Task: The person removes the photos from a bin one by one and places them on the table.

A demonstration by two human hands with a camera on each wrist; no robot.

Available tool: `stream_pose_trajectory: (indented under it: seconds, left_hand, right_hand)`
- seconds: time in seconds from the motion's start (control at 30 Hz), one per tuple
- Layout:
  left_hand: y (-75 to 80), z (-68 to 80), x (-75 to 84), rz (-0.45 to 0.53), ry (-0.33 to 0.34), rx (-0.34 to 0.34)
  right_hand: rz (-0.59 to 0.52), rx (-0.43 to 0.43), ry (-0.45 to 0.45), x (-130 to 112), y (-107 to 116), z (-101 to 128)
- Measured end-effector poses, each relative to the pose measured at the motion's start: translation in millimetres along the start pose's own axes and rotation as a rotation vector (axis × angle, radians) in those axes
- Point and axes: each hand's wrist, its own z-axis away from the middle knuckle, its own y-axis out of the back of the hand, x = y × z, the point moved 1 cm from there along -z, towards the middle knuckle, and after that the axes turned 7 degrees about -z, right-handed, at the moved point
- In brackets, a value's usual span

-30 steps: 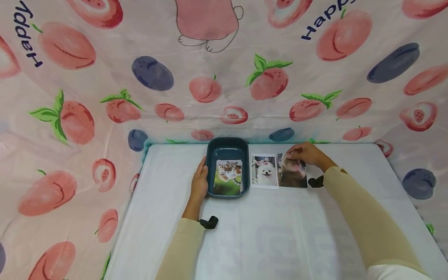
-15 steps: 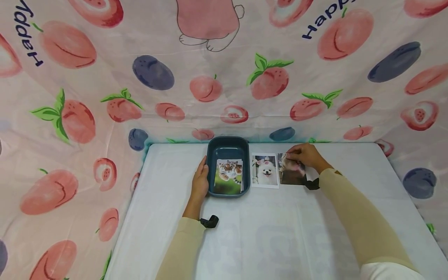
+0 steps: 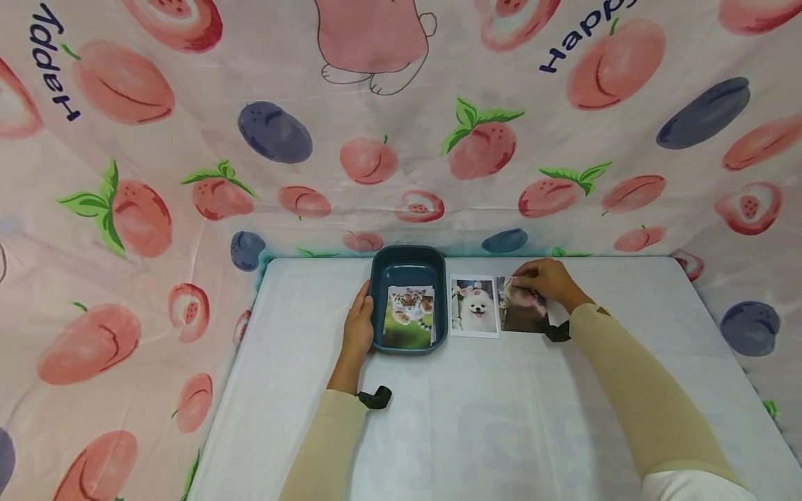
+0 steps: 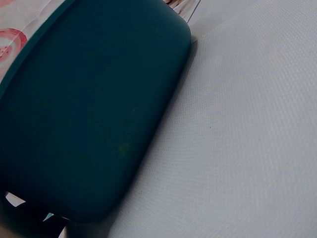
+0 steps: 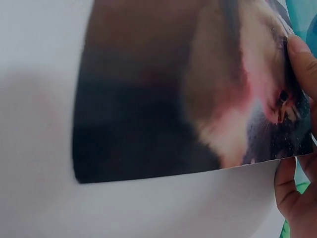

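A dark teal tub (image 3: 378, 278) stands at the table's far middle with a tiger photo (image 3: 410, 317) lying in it. My left hand (image 3: 358, 323) rests flat against the tub's left wall (image 4: 89, 114), fingers straight. To the right of the tub a white dog photo (image 3: 474, 308) lies flat on the table. Beside it, my right hand (image 3: 544, 278) pinches the far edge of a brown animal photo (image 3: 519, 314). In the right wrist view that photo (image 5: 163, 99) is tilted up off the table, with my fingertips (image 5: 302, 59) on its right edge.
The white table (image 3: 476, 417) is walled on three sides by a peach-printed cloth (image 3: 401, 139), close behind the tub and photos. Black wrist mounts sit at my left wrist (image 3: 374, 397) and right wrist (image 3: 557, 332).
My right hand has raised the brown animal photo's far edge a little and my right forearm has shifted slightly left. The left hand and tub have stayed put.
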Motion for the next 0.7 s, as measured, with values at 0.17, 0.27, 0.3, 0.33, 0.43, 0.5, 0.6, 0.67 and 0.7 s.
stream_pose_trajectory:
  seconds: [0.17,0.27,0.3,0.33,0.43,0.5,0.6,0.67,0.7]
  left_hand:
    - [-0.6,0.1,-0.1,0.002,0.010,0.003]
    - [-0.6,0.0,-0.6,0.001,0.013,0.002]
    - [-0.6,-0.1,-0.7,0.001,0.014,0.001]
    - [-0.6,-0.2,-0.8,0.001,0.015,0.001]
    - [-0.3,-0.2,-0.7,0.003,0.020,-0.001]
    - [-0.5,-0.1,0.0,0.004,0.024,-0.001]
    - [-0.7,-0.3,0.5,0.004,0.022,0.002]
    - [-0.7,-0.5,0.1,0.001,0.020,0.003]
    - [-0.7,-0.4,0.0,-0.001,0.018,0.004]
  right_hand:
    - [0.003,-0.008,-0.009,1.6,-1.2,0.3]
    - [0.004,-0.007,-0.005,0.7,-0.9,1.0]
    - [0.005,-0.006,-0.004,0.3,-0.7,1.2]
    - [0.006,-0.005,-0.001,-0.2,-0.5,1.4]
    - [0.009,-0.003,0.000,-1.4,-0.2,1.8]
    - [0.009,-0.005,-0.001,-1.9,0.0,2.0]
    - [0.003,-0.006,-0.001,-2.2,0.2,2.2]
    - [-0.001,-0.004,0.001,-1.9,0.4,2.2]
    - [-0.001,-0.001,0.002,-1.8,0.4,2.2]
